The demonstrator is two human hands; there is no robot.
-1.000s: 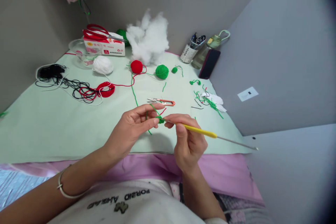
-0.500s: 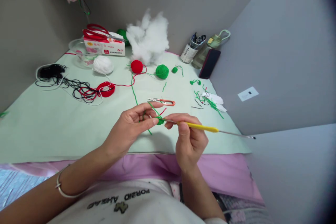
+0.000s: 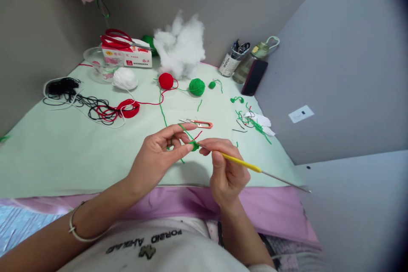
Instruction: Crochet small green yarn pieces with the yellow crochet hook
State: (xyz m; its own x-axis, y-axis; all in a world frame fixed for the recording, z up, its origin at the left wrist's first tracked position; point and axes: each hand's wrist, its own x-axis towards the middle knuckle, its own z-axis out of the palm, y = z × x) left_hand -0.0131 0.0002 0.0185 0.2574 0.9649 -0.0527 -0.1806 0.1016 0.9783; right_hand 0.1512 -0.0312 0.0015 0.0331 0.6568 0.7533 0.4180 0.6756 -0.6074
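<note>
My left hand (image 3: pixel 159 155) pinches a small green crochet piece (image 3: pixel 195 146) between thumb and fingers, with green yarn (image 3: pixel 163 114) looped over the index finger and running back to a green yarn ball (image 3: pixel 196 86). My right hand (image 3: pixel 225 168) grips a yellow-handled crochet hook (image 3: pixel 245 164); its tip is at the green piece and its metal tail points down to the right. Both hands hover just above the near edge of the pale green table (image 3: pixel 63 153).
Orange thread snips (image 3: pixel 199 124) lie just beyond my hands. Further back are a red yarn ball (image 3: pixel 166 80), white yarn (image 3: pixel 125 78), black and red yarn tangles (image 3: pixel 95 108), white stuffing (image 3: pixel 180 46), red scissors on a box (image 3: pixel 127 53), a phone (image 3: pixel 254 77), bottle and pen cup.
The crochet hook's tail swung up and then down again to the right as my right hand turned. My left hand stayed almost still, its grip on the green piece unchanged.
</note>
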